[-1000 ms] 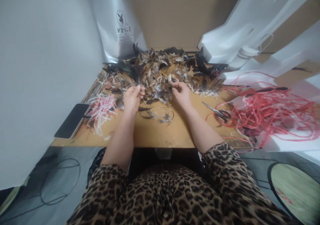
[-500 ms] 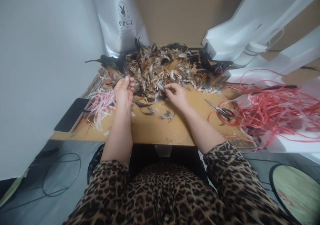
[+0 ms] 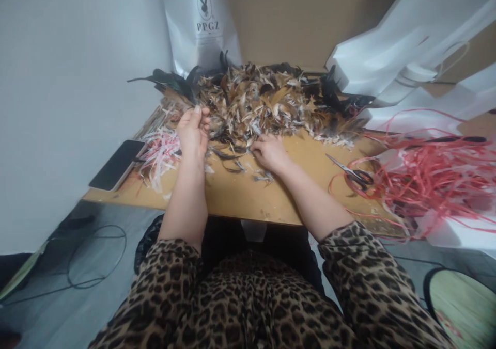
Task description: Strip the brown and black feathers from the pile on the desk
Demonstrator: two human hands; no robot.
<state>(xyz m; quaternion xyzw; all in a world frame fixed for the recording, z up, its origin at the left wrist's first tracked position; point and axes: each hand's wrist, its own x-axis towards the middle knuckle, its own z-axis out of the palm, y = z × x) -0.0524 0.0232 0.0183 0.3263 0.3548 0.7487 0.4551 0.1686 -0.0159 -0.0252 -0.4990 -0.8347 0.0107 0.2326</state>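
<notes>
A heap of brown, black and white feathers [image 3: 267, 98] covers the back of the wooden table [image 3: 248, 196]. My left hand [image 3: 192, 132] is raised at the heap's left edge, its fingers closed round a bunch of dark feathers [image 3: 174, 83] that fan up and to the left. My right hand [image 3: 268, 151] rests low on the table at the heap's front edge, fingers curled and pinching among loose feathers; what it holds is too small to make out.
Scissors [image 3: 351, 171] lie right of my right hand beside a tangle of red string [image 3: 426, 173]. A phone [image 3: 117, 164] lies on the table's left edge next to pink and white strips [image 3: 163, 153]. A silver bag [image 3: 207, 26] stands behind; white bags [image 3: 406, 39] are at right.
My left hand drew a bunch of dark feathers out of the heap and lifted it to the left. My right hand dropped from the heap's edge toward the table.
</notes>
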